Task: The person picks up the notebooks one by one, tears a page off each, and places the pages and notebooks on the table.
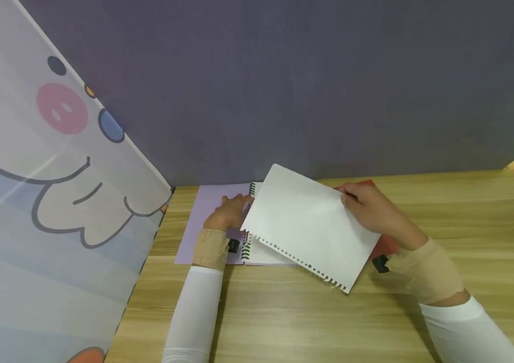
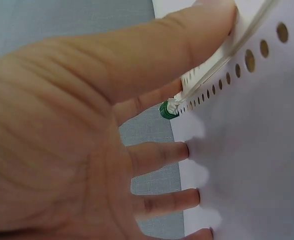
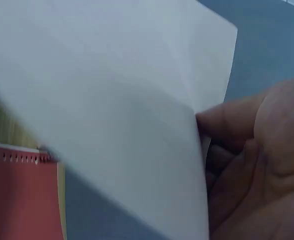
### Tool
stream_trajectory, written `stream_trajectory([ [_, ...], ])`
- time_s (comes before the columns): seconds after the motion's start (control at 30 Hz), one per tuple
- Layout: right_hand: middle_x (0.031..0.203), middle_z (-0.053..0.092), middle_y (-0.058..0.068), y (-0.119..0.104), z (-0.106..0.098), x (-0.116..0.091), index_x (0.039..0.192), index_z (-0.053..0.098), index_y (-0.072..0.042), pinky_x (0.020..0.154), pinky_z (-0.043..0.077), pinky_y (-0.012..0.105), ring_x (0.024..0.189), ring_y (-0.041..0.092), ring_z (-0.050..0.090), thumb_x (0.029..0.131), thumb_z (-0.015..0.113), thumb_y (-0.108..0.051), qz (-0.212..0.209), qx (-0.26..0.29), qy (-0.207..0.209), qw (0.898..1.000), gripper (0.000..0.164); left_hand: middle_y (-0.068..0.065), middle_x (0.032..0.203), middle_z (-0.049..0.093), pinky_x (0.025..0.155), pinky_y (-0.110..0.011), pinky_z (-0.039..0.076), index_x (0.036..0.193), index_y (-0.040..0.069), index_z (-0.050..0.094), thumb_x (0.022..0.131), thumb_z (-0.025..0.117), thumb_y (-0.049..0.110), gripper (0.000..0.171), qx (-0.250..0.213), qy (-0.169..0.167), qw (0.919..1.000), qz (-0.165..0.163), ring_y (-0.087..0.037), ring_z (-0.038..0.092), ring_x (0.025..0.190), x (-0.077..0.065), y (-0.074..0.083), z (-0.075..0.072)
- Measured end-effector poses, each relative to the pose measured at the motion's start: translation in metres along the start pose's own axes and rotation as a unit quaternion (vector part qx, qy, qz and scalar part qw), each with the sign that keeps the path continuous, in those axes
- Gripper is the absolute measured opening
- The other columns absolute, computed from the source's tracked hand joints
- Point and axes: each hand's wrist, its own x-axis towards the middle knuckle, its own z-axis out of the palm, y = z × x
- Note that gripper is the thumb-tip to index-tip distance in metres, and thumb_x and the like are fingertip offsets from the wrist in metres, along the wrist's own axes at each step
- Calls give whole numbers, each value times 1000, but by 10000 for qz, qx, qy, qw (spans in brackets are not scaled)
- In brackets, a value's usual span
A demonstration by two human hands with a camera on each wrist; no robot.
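the loose white sheet (image 1: 311,227) lies left of the right hand (image 1: 370,207), which pinches its far right edge between thumb and bent fingers. the long axis runs from far left to near right; the punched edge, opposite that pinch, faces near and left. its left corner overlaps the green coil (image 1: 245,248) of the spiral notebook (image 1: 196,229), just beside the left hand (image 1: 228,212), the nearer hand to that corner. the left fingers are straight and spread, with no hold that shows. whether the corner touches the coil, i cannot tell. the sheet hides most of the notebook's right side and partly covers something red (image 1: 386,246).
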Motion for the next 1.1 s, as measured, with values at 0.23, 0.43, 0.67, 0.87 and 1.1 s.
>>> stream_trajectory([
  [0.23,75,50,-4,-15,22,0,104,58,-17,61,38,30,65,14,41,95,47,-21,-390,45,-650,9971,15,-4,143,35,98,-53,22,138,23,40,73,68,48,75,-493,125,9978,435,-39,24,130,-2,-21,-9],
  [0.43,63,40,-6,-26,51,-1,89,57,-22,55,35,28,57,10,35,95,46,-21,-691,46,-1274,9894,12,-10,140,39,96,-44,30,137,15,39,81,62,46,68,-865,305,9958,71,-33,35,126,-15,-59,-26],
  [0.67,66,46,-12,-37,88,-8,90,59,-24,61,39,27,61,7,41,93,48,-17,-1110,-97,-1699,9791,13,-16,145,29,97,-47,28,137,14,37,83,58,51,69,-1268,35,9887,-798,-35,30,129,-31,-94,-31],
  [0.87,71,50,-16,-44,110,-17,91,58,-26,64,38,29,69,11,44,89,54,-19,-880,-304,-1882,9777,8,-21,144,28,96,-49,29,139,8,33,83,59,47,72,-1391,35,9809,-1360,-40,30,127,-44,-97,-34],
  [1.1,71,48,-16,-46,125,-22,83,54,-26,64,36,28,75,12,44,85,58,-23,-838,-645,-1881,9764,5,-21,142,31,92,-49,33,138,9,34,83,58,49,72,-1104,181,9822,-1508,-39,34,124,-41,-96,-32],
])
